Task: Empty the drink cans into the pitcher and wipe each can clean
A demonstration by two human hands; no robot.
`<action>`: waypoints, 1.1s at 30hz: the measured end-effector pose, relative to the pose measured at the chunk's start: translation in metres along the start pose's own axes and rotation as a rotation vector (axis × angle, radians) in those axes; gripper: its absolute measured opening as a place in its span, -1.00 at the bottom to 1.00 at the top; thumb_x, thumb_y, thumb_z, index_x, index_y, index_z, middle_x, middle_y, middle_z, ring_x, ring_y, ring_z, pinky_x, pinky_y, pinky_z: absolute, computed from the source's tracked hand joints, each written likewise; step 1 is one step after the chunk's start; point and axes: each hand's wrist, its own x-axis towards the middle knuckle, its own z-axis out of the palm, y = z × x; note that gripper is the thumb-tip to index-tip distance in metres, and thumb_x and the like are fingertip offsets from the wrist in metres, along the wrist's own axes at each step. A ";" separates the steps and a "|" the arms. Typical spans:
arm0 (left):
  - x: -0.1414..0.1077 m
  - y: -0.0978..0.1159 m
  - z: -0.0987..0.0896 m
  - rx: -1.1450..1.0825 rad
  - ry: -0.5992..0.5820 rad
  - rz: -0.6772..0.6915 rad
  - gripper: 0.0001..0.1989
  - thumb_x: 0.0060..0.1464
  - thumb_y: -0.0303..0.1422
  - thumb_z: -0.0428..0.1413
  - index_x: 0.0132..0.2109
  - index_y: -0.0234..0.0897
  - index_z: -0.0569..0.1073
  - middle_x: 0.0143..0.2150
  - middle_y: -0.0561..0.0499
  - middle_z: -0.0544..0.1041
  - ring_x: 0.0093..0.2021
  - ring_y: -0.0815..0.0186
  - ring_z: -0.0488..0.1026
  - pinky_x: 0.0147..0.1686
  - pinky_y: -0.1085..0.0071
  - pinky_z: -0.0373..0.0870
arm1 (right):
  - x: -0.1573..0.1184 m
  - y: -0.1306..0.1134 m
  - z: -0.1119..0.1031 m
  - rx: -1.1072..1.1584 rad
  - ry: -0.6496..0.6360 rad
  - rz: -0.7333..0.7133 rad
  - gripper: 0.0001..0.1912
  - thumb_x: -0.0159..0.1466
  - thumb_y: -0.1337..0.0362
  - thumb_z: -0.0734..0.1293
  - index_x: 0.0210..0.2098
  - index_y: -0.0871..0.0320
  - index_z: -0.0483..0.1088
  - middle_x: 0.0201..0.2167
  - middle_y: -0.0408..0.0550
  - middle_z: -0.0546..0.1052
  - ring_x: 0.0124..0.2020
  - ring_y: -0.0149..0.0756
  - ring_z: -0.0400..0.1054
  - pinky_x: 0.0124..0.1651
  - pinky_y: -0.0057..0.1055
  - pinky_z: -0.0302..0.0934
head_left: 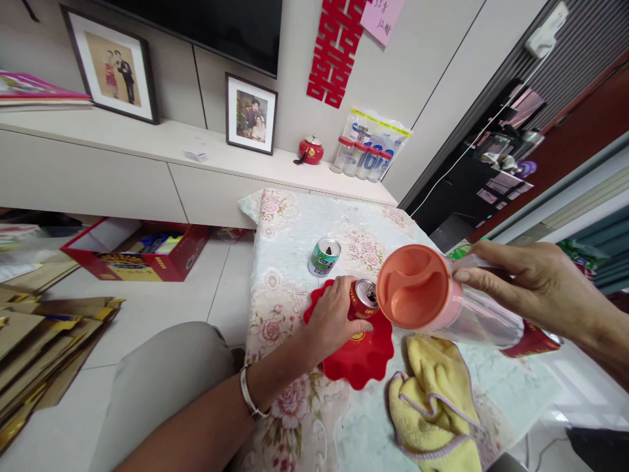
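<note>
In the head view, a gold-lettered red can is clasped above a red dish by the left hand, fingers together. At three o'clock from it, a tilted pitcher is pinched, thumb against fingers, by the right hand; at ten, a green-labelled can is seen.

Towel right of tray, one can behind.

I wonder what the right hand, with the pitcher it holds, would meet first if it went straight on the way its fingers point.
Probably the red can at the left hand, met by the orange lid of the pitcher, though depth is unclear and the lid may pass above.
</note>
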 end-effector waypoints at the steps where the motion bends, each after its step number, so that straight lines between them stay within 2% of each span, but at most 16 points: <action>1: 0.000 0.000 0.000 -0.002 -0.001 0.000 -0.33 -0.07 -0.39 0.39 0.10 -0.12 0.19 0.13 -0.09 0.42 0.21 0.03 0.39 0.21 0.07 0.32 | 0.000 0.000 0.000 -0.002 0.001 0.000 -0.51 0.39 -0.14 0.26 -0.44 0.10 0.43 -0.75 -0.28 0.25 -0.75 -0.46 0.10 -0.65 -0.44 -0.05; 13: -0.001 -0.001 0.001 -0.012 0.009 0.007 -0.34 -0.07 -0.39 0.38 0.10 -0.11 0.20 0.13 -0.07 0.43 0.22 0.03 0.39 0.21 0.06 0.32 | -0.001 0.003 0.002 -0.021 -0.004 -0.012 -0.52 0.40 -0.13 0.26 -0.46 0.10 0.39 -0.75 -0.30 0.22 -0.74 -0.47 0.09 -0.65 -0.45 -0.04; 24: 0.000 -0.001 0.001 -0.010 0.007 0.000 -0.34 -0.08 -0.39 0.39 0.09 -0.10 0.22 0.12 -0.06 0.43 0.21 0.03 0.39 0.21 0.07 0.32 | 0.000 0.001 0.000 0.004 -0.021 0.036 -0.48 0.37 -0.18 0.25 -0.49 0.08 0.39 -0.75 -0.29 0.21 -0.74 -0.45 0.08 -0.64 -0.44 -0.05; 33: -0.001 0.001 0.000 -0.015 0.003 -0.006 -0.35 -0.07 -0.40 0.38 0.09 -0.11 0.21 0.13 -0.07 0.43 0.21 0.03 0.39 0.22 0.07 0.32 | -0.002 0.004 0.001 -0.030 -0.009 -0.008 -0.51 0.40 -0.14 0.25 -0.46 0.09 0.39 -0.75 -0.29 0.23 -0.74 -0.46 0.09 -0.64 -0.45 -0.04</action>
